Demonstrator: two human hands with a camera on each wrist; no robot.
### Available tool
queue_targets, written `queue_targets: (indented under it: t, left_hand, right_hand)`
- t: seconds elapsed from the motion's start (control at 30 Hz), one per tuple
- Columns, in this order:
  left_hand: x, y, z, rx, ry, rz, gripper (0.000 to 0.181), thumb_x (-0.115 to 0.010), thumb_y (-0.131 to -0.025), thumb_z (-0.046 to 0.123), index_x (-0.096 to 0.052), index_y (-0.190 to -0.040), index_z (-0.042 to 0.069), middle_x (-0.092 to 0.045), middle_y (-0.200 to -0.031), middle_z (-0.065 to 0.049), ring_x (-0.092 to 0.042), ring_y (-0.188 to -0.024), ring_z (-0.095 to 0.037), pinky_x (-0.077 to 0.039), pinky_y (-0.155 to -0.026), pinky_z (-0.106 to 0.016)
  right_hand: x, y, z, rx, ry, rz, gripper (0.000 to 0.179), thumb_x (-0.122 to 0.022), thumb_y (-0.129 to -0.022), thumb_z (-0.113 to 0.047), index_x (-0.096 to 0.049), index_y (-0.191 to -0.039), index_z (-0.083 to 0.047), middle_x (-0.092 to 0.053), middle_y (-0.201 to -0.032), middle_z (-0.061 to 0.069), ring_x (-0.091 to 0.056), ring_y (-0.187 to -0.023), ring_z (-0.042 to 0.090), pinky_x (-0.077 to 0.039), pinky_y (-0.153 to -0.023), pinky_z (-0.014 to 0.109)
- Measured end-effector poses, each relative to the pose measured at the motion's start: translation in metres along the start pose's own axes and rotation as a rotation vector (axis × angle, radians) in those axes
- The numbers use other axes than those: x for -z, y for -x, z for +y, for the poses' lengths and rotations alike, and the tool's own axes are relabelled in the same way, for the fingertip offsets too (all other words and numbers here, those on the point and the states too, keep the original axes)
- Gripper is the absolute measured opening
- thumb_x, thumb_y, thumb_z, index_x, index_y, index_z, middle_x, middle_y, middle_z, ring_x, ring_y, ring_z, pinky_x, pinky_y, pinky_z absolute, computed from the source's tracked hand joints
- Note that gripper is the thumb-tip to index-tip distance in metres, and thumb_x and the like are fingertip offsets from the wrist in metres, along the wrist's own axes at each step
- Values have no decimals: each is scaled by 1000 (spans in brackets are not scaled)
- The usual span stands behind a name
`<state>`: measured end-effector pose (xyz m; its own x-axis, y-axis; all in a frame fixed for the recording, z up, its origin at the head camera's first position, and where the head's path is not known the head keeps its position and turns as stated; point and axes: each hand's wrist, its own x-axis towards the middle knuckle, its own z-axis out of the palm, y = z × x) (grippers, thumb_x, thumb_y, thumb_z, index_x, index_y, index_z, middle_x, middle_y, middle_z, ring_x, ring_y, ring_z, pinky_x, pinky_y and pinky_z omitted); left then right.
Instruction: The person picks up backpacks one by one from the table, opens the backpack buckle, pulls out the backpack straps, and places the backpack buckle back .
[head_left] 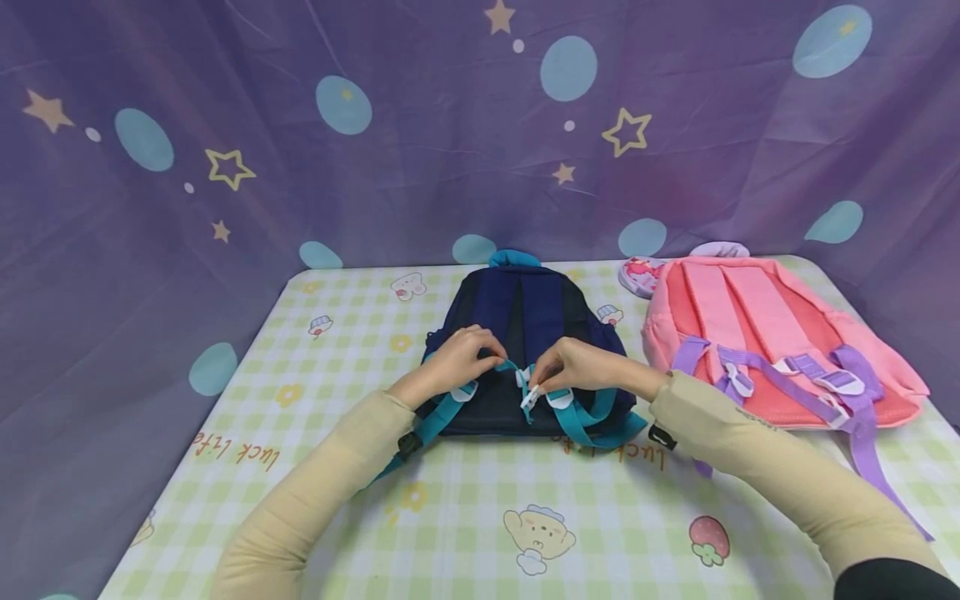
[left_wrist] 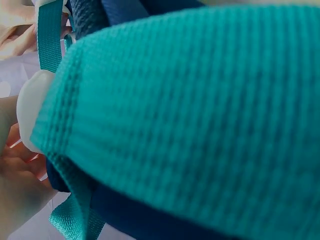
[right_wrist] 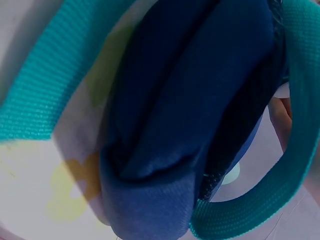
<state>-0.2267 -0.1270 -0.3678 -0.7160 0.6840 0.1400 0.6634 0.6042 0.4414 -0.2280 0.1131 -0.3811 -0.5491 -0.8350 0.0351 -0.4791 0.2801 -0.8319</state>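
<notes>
A navy backpack (head_left: 498,312) with a teal handle lies on the table, its shoulder straps facing up. My left hand (head_left: 463,360) pinches a thin teal strap (head_left: 506,365) over the middle of the backpack. Close by on the right, my right hand (head_left: 581,367) pinches a white buckle (head_left: 532,397) between thumb and fingers. White strap adjusters (head_left: 559,398) sit on the teal webbing (head_left: 581,429) below both hands. In the left wrist view, teal webbing (left_wrist: 190,115) hides most of the work. The right wrist view mainly shows the backpack's navy side (right_wrist: 165,120).
To the right lies a pink backpack (head_left: 757,300) with loose purple straps (head_left: 866,442) trailing toward the table's front. A small pink round pouch (head_left: 639,275) is beside it. The checked tablecloth (head_left: 345,375) covers the table; a purple curtain (head_left: 420,192) hangs behind.
</notes>
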Motion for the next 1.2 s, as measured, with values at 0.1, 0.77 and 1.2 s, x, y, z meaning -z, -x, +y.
queue_targets:
  t: [0.1, 0.77, 1.2]
  left_hand:
    - [0, 2, 1, 2, -9, -11, 10, -66, -92, 6, -74, -98, 2, -68, -94, -7, -57, -88, -24, -45, -86, -37]
    - [-2, 6, 2, 29, -70, -42, 10, -65, -93, 7, -72, -100, 3, -66, -97, -7, -57, -92, -24, -44, -91, -38]
    - [-10, 6, 3, -56, -136, -53, 8, -69, -90, 7, -75, -96, 7, -68, -94, -4, -59, -93, -24, -45, -89, -38]
  right_hand:
    - [1, -1, 7, 65, -11, -22, 10, -67, -91, -2, -75, -96, 1, -73, -92, 5, -69, -87, 15, -56, -75, 28]
    - [4, -5, -3, -47, -5, -125, 10, -63, -90, 6, -72, -94, 7, -72, -91, 10, -67, -85, 16, -53, -76, 26]
    - [4, 3, -7, -83, 20, -38, 14, -62, -92, 3, -72, -101, 5, -72, -101, 13, -68, -92, 20, -55, -81, 29]
